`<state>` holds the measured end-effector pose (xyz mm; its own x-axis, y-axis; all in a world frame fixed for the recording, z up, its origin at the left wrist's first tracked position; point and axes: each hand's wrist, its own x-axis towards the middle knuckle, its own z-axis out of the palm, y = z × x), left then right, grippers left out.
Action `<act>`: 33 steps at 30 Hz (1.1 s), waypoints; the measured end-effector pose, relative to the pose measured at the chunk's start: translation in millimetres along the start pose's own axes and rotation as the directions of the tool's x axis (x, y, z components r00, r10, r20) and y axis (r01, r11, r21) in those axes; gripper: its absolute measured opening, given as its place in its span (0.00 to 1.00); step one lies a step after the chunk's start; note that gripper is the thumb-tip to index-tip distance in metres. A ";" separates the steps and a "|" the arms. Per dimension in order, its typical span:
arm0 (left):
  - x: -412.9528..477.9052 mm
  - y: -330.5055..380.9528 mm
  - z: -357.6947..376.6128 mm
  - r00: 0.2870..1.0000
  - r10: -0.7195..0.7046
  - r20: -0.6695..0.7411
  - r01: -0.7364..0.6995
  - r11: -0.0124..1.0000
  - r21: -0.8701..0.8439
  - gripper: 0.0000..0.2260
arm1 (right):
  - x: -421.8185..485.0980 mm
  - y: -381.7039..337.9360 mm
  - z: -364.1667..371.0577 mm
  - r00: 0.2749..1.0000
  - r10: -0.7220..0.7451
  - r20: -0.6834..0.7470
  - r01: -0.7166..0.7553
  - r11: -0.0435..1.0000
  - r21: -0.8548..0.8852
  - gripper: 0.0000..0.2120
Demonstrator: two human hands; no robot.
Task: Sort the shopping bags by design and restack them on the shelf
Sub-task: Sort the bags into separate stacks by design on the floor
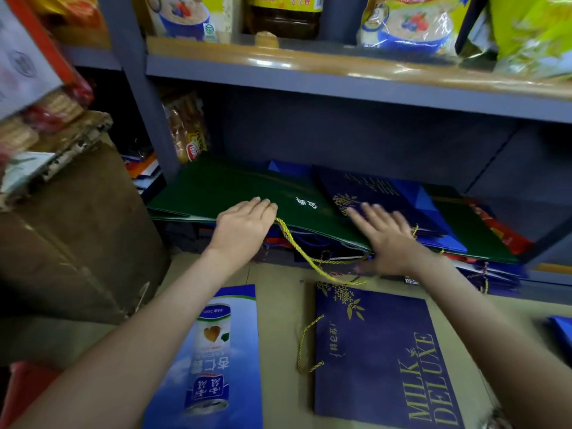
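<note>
On the shelf (356, 134), left hand (244, 226) and right hand (388, 238), flat and empty, atop the green bag (216, 190) (navy bag (387, 193) alongside).

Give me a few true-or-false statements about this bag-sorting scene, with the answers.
1. The left hand rests on the dark green flat paper bag on the grey shelf. True.
2. The blue paper bag picturing a drinks can stands upright. False: it lies flat below the shelf.
3. A yellow twisted cord handle hangs from the green bag. True.
4. The right hand is clenched into a fist. False: its fingers are spread.
</note>
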<state>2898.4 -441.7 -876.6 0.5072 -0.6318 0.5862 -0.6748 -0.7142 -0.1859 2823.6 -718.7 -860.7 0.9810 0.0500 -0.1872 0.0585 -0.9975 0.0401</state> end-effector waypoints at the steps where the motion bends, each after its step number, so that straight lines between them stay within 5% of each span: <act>1: -1.7 -1.2 -2.4 1.000 -0.007 -0.011 0.007 1.000 -0.011 0.18 | -1.8 -15.3 -3.3 0.994 -0.097 -0.042 0.100 0.993 0.062 0.51; 4: -6.9 -6.2 -8.4 0.998 -0.029 -0.062 0.027 0.999 -0.042 0.14 | 0.0 -51.6 -8.7 0.972 -0.134 -0.195 0.156 0.982 0.104 0.36; 8: -16.4 -11.6 -12.7 0.988 -0.033 -0.148 0.029 0.999 -0.026 0.13 | 6.1 -62.9 0.3 0.865 -0.182 -0.467 0.085 0.971 -0.221 0.39; 14: 0.0 5.7 -27.2 0.984 -0.030 -0.176 0.031 1.000 0.003 0.12 | -2.1 -38.7 -4.1 0.720 -0.299 -0.627 0.112 0.941 -0.321 0.27; 16: 15.9 21.9 -46.1 0.996 -0.088 -0.031 0.088 0.996 0.007 0.17 | -10.2 -24.7 -8.0 0.712 -0.299 -0.635 0.076 0.932 -0.354 0.26; 18: 39.1 37.6 -63.1 0.936 -0.244 0.255 0.222 0.968 0.114 0.30 | -18.4 -14.0 -12.3 0.703 -0.292 -0.649 0.038 0.926 -0.375 0.26; 22: 73.7 52.9 -54.8 0.918 -0.240 0.317 0.203 0.968 0.146 0.28 | -21.2 7.6 -23.0 0.705 -0.211 -0.677 -0.054 0.936 -0.347 0.25; 25: 66.6 52.5 -28.5 0.965 -0.095 0.245 0.080 0.994 0.070 0.22 | -19.4 13.5 -24.2 0.776 -0.094 -0.624 -0.141 0.938 -0.316 0.20; 29: 43.0 44.8 -18.4 0.996 -0.040 0.079 0.035 0.997 0.062 0.14 | -19.2 19.5 -11.5 0.967 0.145 -0.207 -0.163 0.984 -0.069 0.28; 31: 23.7 37.1 -9.6 0.998 -0.041 0.042 0.039 0.998 0.052 0.17 | -22.3 17.3 -1.1 0.991 0.136 0.014 -0.136 0.989 0.055 0.32; 33: 2.8 35.9 -1.4 0.993 -0.030 0.112 0.026 0.999 0.039 0.17 | -26.7 8.1 17.5 0.995 0.086 0.051 -0.086 0.996 -0.012 0.36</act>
<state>2874.8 -468.7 -880.5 0.5838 -0.6397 0.4999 -0.6402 -0.7414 -0.2010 2794.6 -729.1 -872.6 0.9717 -0.0390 -0.2331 -0.0237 -0.9974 0.0680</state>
